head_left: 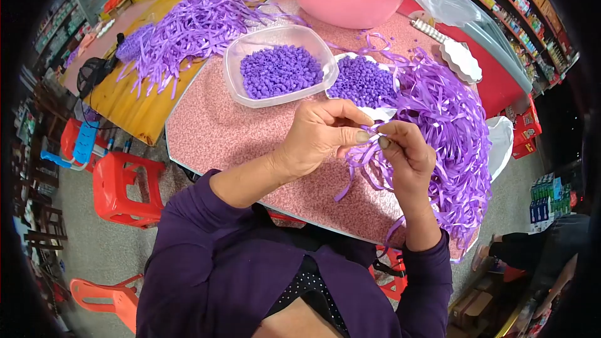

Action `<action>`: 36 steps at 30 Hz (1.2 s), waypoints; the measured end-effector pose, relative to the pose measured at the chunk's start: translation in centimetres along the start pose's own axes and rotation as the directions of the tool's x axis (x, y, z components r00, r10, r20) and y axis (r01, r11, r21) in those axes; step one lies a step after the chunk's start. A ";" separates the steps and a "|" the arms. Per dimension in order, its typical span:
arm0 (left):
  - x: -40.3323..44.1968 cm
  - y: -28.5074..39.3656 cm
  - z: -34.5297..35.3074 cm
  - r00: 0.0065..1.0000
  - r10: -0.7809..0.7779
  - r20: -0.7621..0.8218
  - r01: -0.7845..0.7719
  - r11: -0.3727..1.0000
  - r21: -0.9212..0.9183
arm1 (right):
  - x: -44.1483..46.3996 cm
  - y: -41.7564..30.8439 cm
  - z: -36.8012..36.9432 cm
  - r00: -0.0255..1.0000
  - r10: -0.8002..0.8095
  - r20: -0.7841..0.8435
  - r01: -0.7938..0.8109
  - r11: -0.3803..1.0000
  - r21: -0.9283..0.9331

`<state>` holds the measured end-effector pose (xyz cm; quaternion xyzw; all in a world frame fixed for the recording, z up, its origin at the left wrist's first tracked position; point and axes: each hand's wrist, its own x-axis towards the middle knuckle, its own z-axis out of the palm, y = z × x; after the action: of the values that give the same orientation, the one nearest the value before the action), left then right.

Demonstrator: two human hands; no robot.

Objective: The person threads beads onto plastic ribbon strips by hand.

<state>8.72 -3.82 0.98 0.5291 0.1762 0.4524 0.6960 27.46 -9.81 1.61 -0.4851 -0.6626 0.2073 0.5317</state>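
Note:
My left hand [319, 138] and my right hand [410, 156] meet above the near part of the pink speckled table. Both are closed in a pinch on a purple ribbon [375, 140], whose loose lengths hang below the fingertips. Any small part between the fingertips is too small to make out. Just beyond my hands lies a heap of purple bead-like pieces [362, 81] on something white. To its left, a clear plastic tub [235, 84] holds more such pieces. A large tangle of purple ribbons [447, 131] spreads beside my right hand and over the table's edge.
A pink basin [344, 0] with orange-red material stands at the back. More purple ribbons [194, 28] lie on the wooden table [134, 112] at left. A white scalloped object [460, 61] rests at back right. Red stools [128, 188] stand on the floor; another person's leg [526, 247] shows at lower right.

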 end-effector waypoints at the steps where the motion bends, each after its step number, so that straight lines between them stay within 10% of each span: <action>1: 0.0 -0.1 0.0 1.000 -0.026 -0.013 0.026 0.999 -0.047 | 0.1 0.0 0.0 1.000 -0.002 0.001 0.002 1.000 0.001; 4: 0.0 -0.2 -0.1 1.000 -0.016 -0.007 0.016 0.999 -0.028 | 0.1 0.0 -0.1 0.972 -0.232 0.034 0.234 0.949 -0.212; 9: -0.1 0.0 -0.2 0.992 0.118 0.053 -0.126 0.977 0.173 | -0.2 0.2 -0.4 0.975 0.153 0.160 -0.201 0.915 0.349; 16: -0.3 0.1 0.0 1.000 0.000 -0.003 0.000 1.000 -0.024 | -0.5 0.7 -0.3 0.971 0.121 0.208 -0.209 0.853 0.479; 26: -0.7 -0.7 0.5 0.969 0.243 -0.036 -0.232 0.956 0.182 | -0.5 0.3 0.6 0.970 0.197 0.139 -0.239 0.869 0.433; 36: -1.2 -0.6 1.0 0.981 0.171 -0.087 -0.160 0.980 0.122 | -0.7 0.0 0.7 0.971 0.216 0.105 -0.240 0.874 0.423</action>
<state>9.07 -5.44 0.54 0.5585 0.1906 0.5231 0.6150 26.78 -10.25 1.07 -0.4240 -0.5523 0.4233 0.5796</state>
